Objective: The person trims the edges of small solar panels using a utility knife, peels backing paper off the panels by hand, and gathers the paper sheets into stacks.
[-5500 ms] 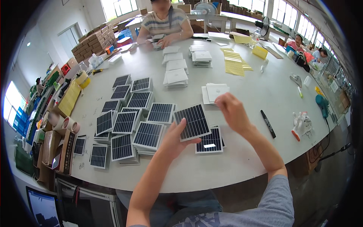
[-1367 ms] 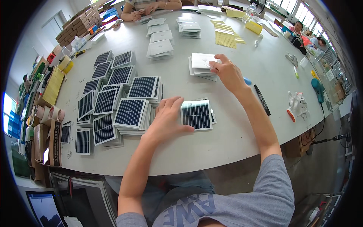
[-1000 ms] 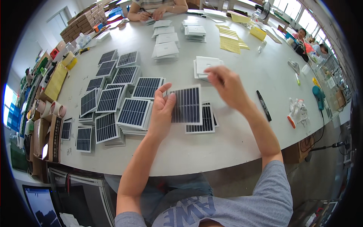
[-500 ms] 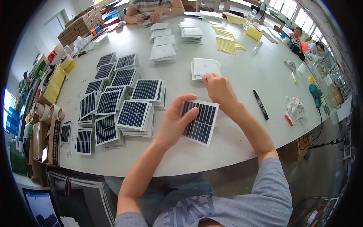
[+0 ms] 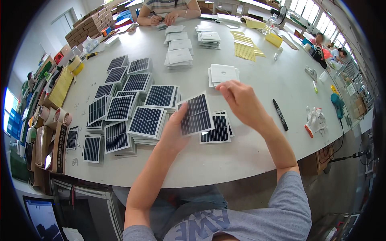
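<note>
My left hand point(image 5: 174, 130) grips a small solar panel point(image 5: 196, 114), its dark cells facing up and its thumb on the panel's left edge. The panel is held tilted above the table. Just right of it, a couple of solar panels point(image 5: 217, 129) lie overlapping on the table. My right hand point(image 5: 240, 98) hovers close to a short stack of panels with white backs up point(image 5: 224, 73); its fingers are loosely bent with nothing visible in them. To the left stand several stacks of solar panels point(image 5: 145, 120), cells up.
A black marker point(image 5: 280, 115) and a white glove point(image 5: 315, 120) lie to the right, with a teal power tool point(image 5: 337, 105) beyond. White-backed stacks point(image 5: 179, 57) stand at the far middle, before a seated person's hands point(image 5: 172, 17). Yellow sheets point(image 5: 244, 46) lie far right.
My right hand has drawn back slightly from the white-backed stack. My left hand has moved left and turned the panel, uncovering the panels lying on the table.
</note>
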Demonstrator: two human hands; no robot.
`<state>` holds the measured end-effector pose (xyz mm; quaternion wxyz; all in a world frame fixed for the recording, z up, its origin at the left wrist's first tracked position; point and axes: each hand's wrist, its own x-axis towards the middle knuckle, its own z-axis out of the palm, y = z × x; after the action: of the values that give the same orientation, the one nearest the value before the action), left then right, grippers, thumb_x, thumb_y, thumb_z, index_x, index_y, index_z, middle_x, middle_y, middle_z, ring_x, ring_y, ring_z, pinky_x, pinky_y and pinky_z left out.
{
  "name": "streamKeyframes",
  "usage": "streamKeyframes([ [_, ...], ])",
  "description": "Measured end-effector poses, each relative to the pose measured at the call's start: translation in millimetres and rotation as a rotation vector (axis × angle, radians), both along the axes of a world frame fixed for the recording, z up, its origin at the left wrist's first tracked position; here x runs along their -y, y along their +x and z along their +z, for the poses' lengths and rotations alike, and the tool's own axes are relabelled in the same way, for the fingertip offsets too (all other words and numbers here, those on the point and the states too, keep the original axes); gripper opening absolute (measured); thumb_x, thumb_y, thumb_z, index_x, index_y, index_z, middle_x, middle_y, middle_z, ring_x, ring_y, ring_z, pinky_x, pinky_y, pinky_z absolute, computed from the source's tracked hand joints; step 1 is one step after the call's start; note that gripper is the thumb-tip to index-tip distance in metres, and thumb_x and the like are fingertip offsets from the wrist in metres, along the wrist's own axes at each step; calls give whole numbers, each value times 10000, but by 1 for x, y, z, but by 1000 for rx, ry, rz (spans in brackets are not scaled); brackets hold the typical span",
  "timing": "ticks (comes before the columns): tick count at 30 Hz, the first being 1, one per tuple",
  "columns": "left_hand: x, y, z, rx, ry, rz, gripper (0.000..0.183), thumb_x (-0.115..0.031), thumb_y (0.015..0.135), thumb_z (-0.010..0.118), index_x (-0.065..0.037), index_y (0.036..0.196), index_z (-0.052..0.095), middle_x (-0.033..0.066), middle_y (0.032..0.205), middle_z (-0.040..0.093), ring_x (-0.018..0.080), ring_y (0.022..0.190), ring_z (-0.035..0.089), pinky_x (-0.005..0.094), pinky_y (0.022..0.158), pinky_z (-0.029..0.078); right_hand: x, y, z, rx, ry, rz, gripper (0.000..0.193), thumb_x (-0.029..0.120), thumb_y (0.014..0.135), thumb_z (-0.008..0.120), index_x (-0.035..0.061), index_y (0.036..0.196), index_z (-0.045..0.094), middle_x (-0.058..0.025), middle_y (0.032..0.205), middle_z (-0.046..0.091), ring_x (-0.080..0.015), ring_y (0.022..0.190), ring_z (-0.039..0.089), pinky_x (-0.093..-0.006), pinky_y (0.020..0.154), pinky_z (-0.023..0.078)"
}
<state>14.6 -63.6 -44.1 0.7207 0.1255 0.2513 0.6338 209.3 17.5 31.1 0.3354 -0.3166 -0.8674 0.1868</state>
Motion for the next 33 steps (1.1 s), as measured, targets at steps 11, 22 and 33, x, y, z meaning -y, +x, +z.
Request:
streamKeyframes([
  [11, 13, 16, 8, -702, 365, -159, 236, -79, 940, 633, -9, 1164, 661, 50, 1044, 706, 122, 914, 661, 293, 862, 538, -29, 3, -18, 68, 154, -241, 235, 161, 987, 505, -30, 940, 633, -222, 861, 643, -414, 809, 625, -448, 727, 503],
  [22, 12, 27, 17, -1623, 579, 472, 258, 48, 864, 649, -12, 1115, 665, 122, 1061, 712, 224, 848, 690, 284, 758, 537, 52, -12, -4, 470, 50, -57, 185, 137, 961, 499, -11, 925, 603, -212, 816, 644, -406, 782, 642, -466, 702, 526],
  [33, 12, 19, 19, -1642, 718, 706, 307, 64, 838, 680, -61, 1119, 683, 111, 999, 714, 234, 853, 697, 288, 703, 541, -26, 10, -31, 405, 42, -245, 413, 278, 1009, 473, -33, 801, 647, -193, 686, 649, -359, 692, 671, -436, 630, 539],
])
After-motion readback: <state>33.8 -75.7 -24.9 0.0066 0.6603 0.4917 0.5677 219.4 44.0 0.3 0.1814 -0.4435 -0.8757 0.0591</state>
